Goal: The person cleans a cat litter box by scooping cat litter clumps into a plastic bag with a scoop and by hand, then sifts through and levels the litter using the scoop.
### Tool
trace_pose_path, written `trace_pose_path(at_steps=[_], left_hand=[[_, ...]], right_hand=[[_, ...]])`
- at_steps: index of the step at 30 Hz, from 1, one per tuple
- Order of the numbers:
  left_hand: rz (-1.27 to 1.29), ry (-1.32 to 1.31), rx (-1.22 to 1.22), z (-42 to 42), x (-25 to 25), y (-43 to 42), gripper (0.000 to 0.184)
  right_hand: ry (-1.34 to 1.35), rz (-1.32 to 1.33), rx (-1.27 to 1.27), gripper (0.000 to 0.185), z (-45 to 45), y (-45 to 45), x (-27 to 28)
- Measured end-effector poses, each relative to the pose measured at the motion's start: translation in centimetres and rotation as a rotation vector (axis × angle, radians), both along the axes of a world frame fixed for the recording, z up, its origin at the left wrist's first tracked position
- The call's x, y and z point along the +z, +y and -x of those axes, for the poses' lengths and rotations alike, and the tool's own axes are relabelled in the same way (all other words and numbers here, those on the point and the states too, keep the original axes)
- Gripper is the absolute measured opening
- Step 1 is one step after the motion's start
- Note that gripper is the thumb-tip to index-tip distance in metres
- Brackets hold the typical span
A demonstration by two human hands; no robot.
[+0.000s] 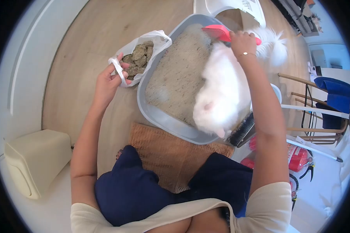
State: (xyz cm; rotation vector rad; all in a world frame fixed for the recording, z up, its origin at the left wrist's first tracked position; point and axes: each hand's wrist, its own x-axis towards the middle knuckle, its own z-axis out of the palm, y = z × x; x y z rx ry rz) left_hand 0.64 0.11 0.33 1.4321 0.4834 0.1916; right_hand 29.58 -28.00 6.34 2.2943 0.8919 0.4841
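Note:
My left hand point(111, 79) grips the rim of a white plastic bag point(158, 40), which hangs beside the litter box. Several greyish-brown litter clumps point(140, 56) fill the bag's mouth. In my right hand point(244, 44) is a pink litter scoop point(217, 32), its blade over the far end of the box. The grey litter box point(147, 106) holds pale, sandy litter point(179, 73). A white cat point(223, 89) leans over the box's right side, head low near the front rim, below my right wrist. Its fluffy tail point(275, 44) extends behind my right hand.
A white litter-box cover point(256, 9) lies beyond the box. An orange-brown mat point(163, 155) is in front of my knees. Nearby are a black-bristled brush point(243, 130), a red fire extinguisher point(297, 157), a cream bin point(37, 163) and a chair with blue cloth point(332, 91).

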Motion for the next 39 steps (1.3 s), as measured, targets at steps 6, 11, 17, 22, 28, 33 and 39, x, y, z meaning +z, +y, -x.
trace_pose_path(at_steps=[6,11,17,22,28,33,39], left_hand=[[0.018,-0.043,-0.011,0.1,-1.0,0.3,0.05],[0.065,0.004,-0.077,0.1,-0.8,0.3,0.056],[0.105,-0.007,-0.137,-0.4,-1.2,0.2,0.063],[0.132,-0.067,-0.104,-0.6,-2.2,0.4,0.063],[0.073,-0.096,-0.018,-1.1,-1.6,0.4,0.062],[0.014,-0.074,0.012,-1.1,-0.4,-0.1,0.061],[0.002,-0.087,0.055,-0.9,-0.8,-0.1,0.057]], right_hand=[[0.021,0.108,-0.099,0.017,-1.5,3.2,-3.4],[0.048,0.112,-0.232,0.017,-2.5,1.7,-5.1],[-0.04,0.03,0.251,0.015,-2.8,1.8,-4.3],[0.299,-0.198,-0.341,0.017,3.3,4.5,-1.5],[0.397,-0.184,-0.13,0.013,12.0,3.8,-1.6],[0.577,-0.265,-0.132,0.018,15.5,3.3,-2.7],[0.564,-0.284,-0.262,0.025,14.0,2.9,-0.2]])
